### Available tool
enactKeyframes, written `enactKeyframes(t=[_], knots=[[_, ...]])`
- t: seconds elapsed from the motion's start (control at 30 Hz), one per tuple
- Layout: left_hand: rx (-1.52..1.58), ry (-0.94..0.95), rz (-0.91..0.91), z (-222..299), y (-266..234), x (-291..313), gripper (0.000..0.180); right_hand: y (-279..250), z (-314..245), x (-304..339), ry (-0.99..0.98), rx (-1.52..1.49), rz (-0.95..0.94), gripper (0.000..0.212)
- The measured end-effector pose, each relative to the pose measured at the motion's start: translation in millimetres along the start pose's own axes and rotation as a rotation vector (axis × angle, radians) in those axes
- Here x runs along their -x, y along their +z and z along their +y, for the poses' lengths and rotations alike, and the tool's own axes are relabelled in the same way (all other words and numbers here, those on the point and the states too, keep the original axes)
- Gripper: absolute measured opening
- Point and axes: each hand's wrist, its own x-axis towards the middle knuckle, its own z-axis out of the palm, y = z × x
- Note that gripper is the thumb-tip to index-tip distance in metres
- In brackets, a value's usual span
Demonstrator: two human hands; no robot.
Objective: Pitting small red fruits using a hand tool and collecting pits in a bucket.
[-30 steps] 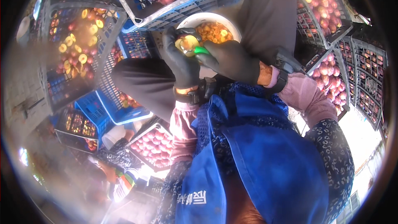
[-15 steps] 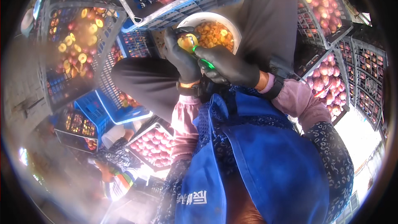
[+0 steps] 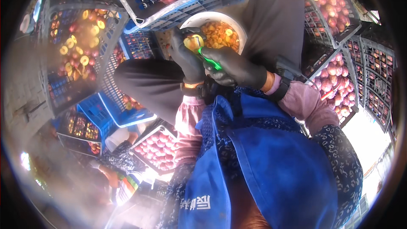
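Note:
My left hand, in a black glove, is closed around a cut plum with its yellow flesh facing up. In my right hand, also gloved in black, is a slim green-handled tool; its thin metal tip touches the plum's cut face. Whether that tip is a blade or a scoop I cannot tell. Just beyond both hands stands a white bucket, partly filled with orange-brown pits or fruit scraps.
A crate of whole plums stands at the far side. To my left is a crate of halved plums; more plum crates line my right. My bent legs flank the bucket. Another person's arm shows at lower left.
My hands stay almost in place, with the tool tip and plum shifting slightly against each other. At lower left the other person's arm has moved a little.

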Motion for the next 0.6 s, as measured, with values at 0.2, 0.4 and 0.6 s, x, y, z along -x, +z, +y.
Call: enactKeyframes(t=[0.2,0.4,0.6], knots=[[0.3,-0.175,0.001,-12.5,-2.4,-6.6,0.034,2.9,4.1,-5.5,-0.034,0.207,0.108,0.039],[0.491,-0.347,-0.087,-5.8,-1.4,-4.3,0.022,-2.8,5.1,-3.1,-0.307,0.793,0.24,0.037],[0.361,-0.296,-0.129,-3.7,2.9,-1.4,0.022,-15.1,15.2,-6.8,-0.566,1.077,0.319,0.031]])
